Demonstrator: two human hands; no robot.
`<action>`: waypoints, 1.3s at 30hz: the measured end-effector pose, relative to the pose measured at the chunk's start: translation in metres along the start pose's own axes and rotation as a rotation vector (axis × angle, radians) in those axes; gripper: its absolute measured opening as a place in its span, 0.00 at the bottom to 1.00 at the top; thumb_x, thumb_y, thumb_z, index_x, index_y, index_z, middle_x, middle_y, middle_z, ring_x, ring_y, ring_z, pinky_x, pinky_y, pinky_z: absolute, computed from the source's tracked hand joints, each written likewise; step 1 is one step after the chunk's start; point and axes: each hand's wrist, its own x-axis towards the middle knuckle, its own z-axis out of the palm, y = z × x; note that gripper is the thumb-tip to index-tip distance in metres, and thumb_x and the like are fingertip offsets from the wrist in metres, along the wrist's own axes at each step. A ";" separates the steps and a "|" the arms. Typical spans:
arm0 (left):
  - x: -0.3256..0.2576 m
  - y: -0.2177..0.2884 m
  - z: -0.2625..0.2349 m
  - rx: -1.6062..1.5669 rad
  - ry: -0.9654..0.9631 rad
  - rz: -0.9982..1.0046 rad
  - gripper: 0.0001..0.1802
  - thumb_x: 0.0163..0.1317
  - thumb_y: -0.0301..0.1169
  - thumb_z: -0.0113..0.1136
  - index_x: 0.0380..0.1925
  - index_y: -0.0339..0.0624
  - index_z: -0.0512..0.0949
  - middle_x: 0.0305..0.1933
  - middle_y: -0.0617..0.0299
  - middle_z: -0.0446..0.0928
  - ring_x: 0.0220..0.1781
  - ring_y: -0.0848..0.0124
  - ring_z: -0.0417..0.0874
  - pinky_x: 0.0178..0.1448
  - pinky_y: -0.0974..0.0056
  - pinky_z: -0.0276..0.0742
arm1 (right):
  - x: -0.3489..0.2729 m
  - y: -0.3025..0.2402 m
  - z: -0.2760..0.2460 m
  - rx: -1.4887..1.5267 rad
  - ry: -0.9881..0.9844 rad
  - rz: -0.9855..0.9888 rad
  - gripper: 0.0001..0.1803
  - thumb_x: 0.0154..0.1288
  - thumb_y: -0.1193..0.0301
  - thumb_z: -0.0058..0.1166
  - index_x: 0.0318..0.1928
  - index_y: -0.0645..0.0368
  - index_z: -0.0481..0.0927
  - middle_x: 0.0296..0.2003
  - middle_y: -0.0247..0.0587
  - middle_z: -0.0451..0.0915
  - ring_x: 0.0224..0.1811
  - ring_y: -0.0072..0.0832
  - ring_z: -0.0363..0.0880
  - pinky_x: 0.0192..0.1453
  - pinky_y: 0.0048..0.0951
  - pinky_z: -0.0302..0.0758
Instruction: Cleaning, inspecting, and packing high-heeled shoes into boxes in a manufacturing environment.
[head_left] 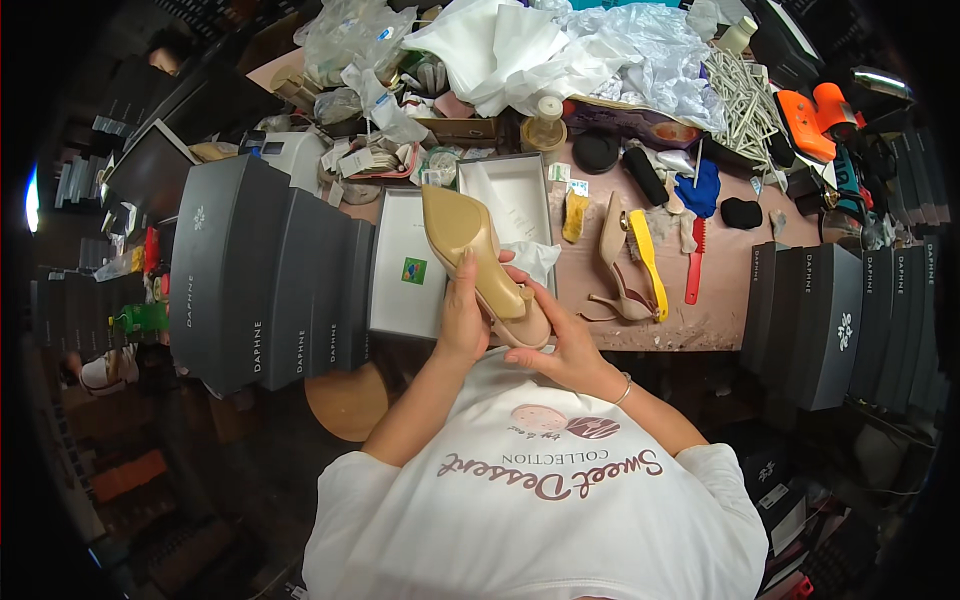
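A beige high-heeled shoe (462,222) is held over the front of the table with its sole turned up and its pointed toe away from me. My left hand (466,312) grips the shoe along its side near the arch. Around the heel end, my right hand (568,348) is closed, fingers by the heel and thumb at the back. Just beyond lies an open white-lined shoebox (403,312) with white tissue paper (533,260) at its edge. The matching beige shoe (612,248) rests on its side to the right, beside a yellow-handled brush (649,262).
Dark grey shoeboxes stand in rows at the left (235,270) and right (815,320). A red brush (695,272), a yellow sponge (574,216) and a blue cloth (698,190) lie on the pink tabletop (640,337). Plastic bags (640,60) and white sticks (745,95) crowd the back.
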 end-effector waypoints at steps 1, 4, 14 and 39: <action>-0.002 -0.002 0.000 -0.028 0.006 -0.004 0.28 0.71 0.49 0.40 0.52 0.32 0.68 0.42 0.56 0.78 0.45 0.67 0.79 0.52 0.63 0.76 | -0.002 0.003 0.000 0.002 0.010 0.004 0.53 0.49 0.58 0.71 0.69 0.64 0.54 0.58 0.53 0.71 0.61 0.36 0.72 0.62 0.32 0.67; -0.005 -0.023 0.001 0.045 0.078 0.033 0.20 0.68 0.38 0.51 0.52 0.32 0.68 0.41 0.57 0.77 0.43 0.68 0.80 0.50 0.65 0.77 | -0.003 0.005 0.001 -0.019 -0.008 0.041 0.52 0.51 0.58 0.69 0.69 0.64 0.53 0.57 0.55 0.71 0.61 0.38 0.72 0.61 0.31 0.68; -0.001 -0.023 -0.006 0.066 -0.001 -0.050 0.31 0.61 0.19 0.44 0.66 0.34 0.53 0.53 0.51 0.72 0.55 0.60 0.76 0.61 0.58 0.73 | 0.017 0.043 -0.058 -0.126 -0.105 0.054 0.32 0.61 0.62 0.58 0.62 0.65 0.65 0.51 0.59 0.74 0.46 0.43 0.79 0.45 0.34 0.75; 0.021 -0.033 0.001 -0.075 -0.101 -0.287 0.50 0.58 0.73 0.17 0.57 0.38 0.64 0.46 0.56 0.74 0.46 0.68 0.78 0.50 0.64 0.75 | 0.069 0.002 -0.051 -0.432 -0.034 -0.187 0.13 0.51 0.80 0.57 0.41 0.62 0.79 0.40 0.44 0.74 0.40 0.38 0.76 0.43 0.32 0.75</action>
